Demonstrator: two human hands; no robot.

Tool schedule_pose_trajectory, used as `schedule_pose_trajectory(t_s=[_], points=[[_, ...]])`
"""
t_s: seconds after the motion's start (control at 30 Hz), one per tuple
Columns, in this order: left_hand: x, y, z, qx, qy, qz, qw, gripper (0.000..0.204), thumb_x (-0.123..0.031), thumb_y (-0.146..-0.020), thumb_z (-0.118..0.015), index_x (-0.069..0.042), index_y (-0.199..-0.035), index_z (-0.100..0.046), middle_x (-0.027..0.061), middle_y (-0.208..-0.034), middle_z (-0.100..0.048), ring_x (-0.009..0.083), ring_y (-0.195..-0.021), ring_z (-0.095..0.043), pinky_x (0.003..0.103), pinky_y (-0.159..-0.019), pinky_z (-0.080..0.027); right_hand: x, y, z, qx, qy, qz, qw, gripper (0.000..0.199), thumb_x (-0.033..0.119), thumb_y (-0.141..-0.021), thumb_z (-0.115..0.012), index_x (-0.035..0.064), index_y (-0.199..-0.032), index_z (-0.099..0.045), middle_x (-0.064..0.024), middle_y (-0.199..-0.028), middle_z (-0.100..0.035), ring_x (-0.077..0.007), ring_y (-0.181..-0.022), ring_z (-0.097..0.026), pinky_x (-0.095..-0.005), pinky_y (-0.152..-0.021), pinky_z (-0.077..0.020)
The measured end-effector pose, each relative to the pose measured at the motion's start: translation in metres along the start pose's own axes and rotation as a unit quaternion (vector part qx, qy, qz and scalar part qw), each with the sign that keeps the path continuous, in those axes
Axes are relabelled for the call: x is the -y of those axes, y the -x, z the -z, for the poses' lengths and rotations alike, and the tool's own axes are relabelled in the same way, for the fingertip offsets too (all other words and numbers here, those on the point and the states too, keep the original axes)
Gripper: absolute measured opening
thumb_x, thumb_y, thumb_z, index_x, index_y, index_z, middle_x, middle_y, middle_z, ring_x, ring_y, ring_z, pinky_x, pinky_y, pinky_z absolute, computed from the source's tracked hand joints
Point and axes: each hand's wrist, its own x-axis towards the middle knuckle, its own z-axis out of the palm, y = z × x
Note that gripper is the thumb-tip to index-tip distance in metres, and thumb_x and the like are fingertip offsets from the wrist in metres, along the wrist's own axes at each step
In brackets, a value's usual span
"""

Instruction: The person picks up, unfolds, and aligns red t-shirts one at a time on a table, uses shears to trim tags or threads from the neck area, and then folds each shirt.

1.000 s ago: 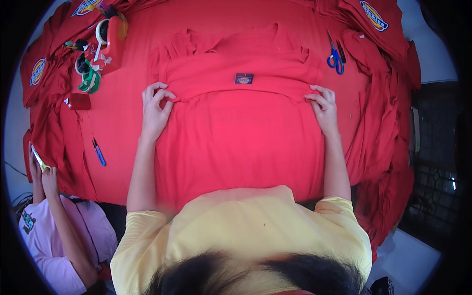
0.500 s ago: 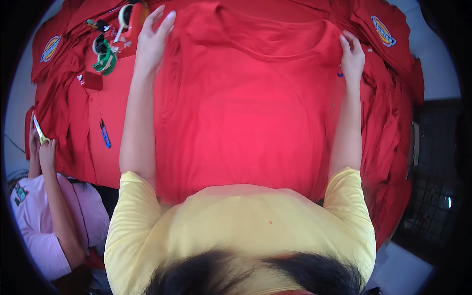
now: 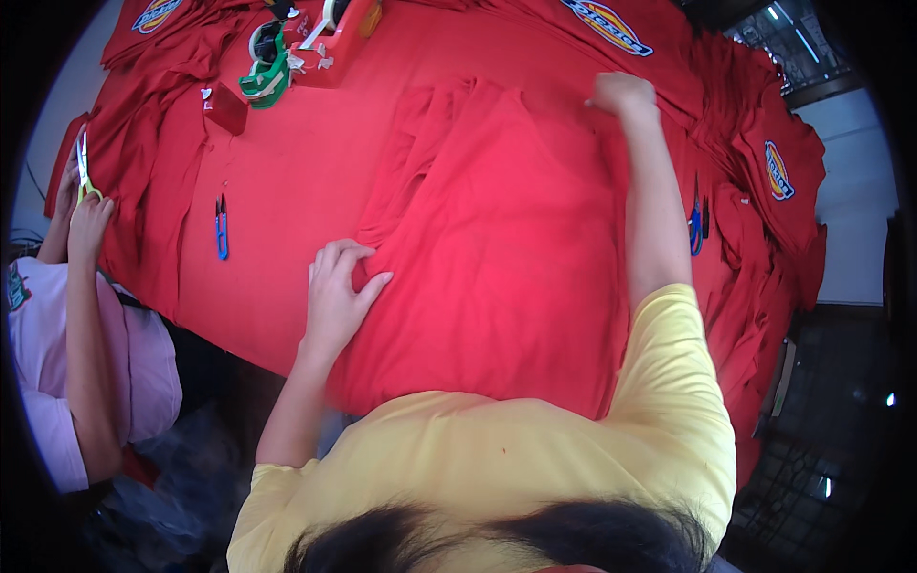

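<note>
A red shirt [image 3: 516, 248] lies in front of me, its left side bunched in folds and its near end against my body. At its left edge is my left hand [image 3: 336, 286], thumb and forefinger apart and touching the cloth; it looks open. My right hand [image 3: 626, 95] is reached out to the shirt's far right corner. Its fingers are curled closed and bent down toward the cloth, so what they hold is hidden. Blue-handled thread snips [image 3: 222, 229] lie to the left on the red cloth. Another blue-handled cutting tool [image 3: 697, 224] shows beside my right forearm.
A red tape dispenser [image 3: 339, 48], a green tape dispenser [image 3: 267, 81] and a small red box [image 3: 224, 110] stand at the far left. Red garments with oval patches [image 3: 611, 27] heap along the far and right edges. At left, another person's hand [image 3: 91, 215] holds yellow-handled scissors [image 3: 83, 167].
My left hand has come down from the shirt's far left to its near left edge. My right hand has moved a little inward. The shirt's spread neckline has collapsed into folds.
</note>
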Motion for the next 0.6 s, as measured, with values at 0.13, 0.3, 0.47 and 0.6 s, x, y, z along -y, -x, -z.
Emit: schedule_pose_trajectory(t_s=[0.13, 0.3, 0.47, 0.6], points=[[-0.011, -0.008, -0.009, -0.043, 0.006, -0.034, 0.998, 0.018, 0.002, -0.072, -0.067, -0.004, -0.087, -0.059, 0.0116, -0.095, -0.054, 0.0284, -0.086, -0.056, 0.037, -0.074, -0.046, 0.057, -0.029, -0.015, -0.143, -0.248, 0.209, 0.935, 0.032, 0.029, -0.084, -0.063, 0.0103, -0.110, -0.065, -0.0121, -0.111, -0.064, -0.0269, -0.097, -0.064, -0.0364, -0.086, -0.0495], [-0.042, 0.011, -0.010, -0.005, 0.056, -0.193, 0.980, 0.025, 0.007, -0.066, -0.062, -0.002, -0.090, -0.060, 0.0122, -0.092, -0.054, 0.0289, -0.083, -0.055, 0.037, -0.072, -0.047, 0.077, 0.005, -0.025, -0.085, -0.493, 0.254, 0.828, 0.025, 0.003, -0.080, -0.060, 0.0049, -0.105, -0.063, -0.0112, -0.103, -0.062, -0.0201, -0.096, -0.059, -0.0289, -0.089, -0.0442], [-0.052, 0.061, -0.035, 0.214, 0.092, -0.312, 0.921, 0.026, -0.004, -0.075, -0.063, -0.005, -0.101, -0.065, 0.0082, -0.103, -0.062, 0.0239, -0.091, -0.060, 0.035, -0.077, -0.051, -0.031, 0.080, -0.100, -0.307, -0.469, 0.107, 0.821, 0.021, -0.002, -0.078, -0.057, 0.0057, -0.098, -0.063, -0.0114, -0.107, -0.060, -0.0258, -0.099, -0.060, -0.0341, -0.088, -0.0460], [-0.058, 0.054, -0.026, 0.373, 0.194, -0.306, 0.854, 0.021, -0.016, -0.083, -0.062, -0.005, -0.101, -0.065, 0.0095, -0.090, -0.066, 0.0258, -0.082, -0.063, 0.038, -0.077, -0.051, -0.095, 0.187, -0.140, -0.326, -0.429, -0.035, 0.842, 0.017, 0.000, -0.083, -0.057, 0.0028, -0.100, -0.062, -0.0112, -0.100, -0.061, -0.0234, -0.094, -0.061, -0.0316, -0.084, -0.0470]])
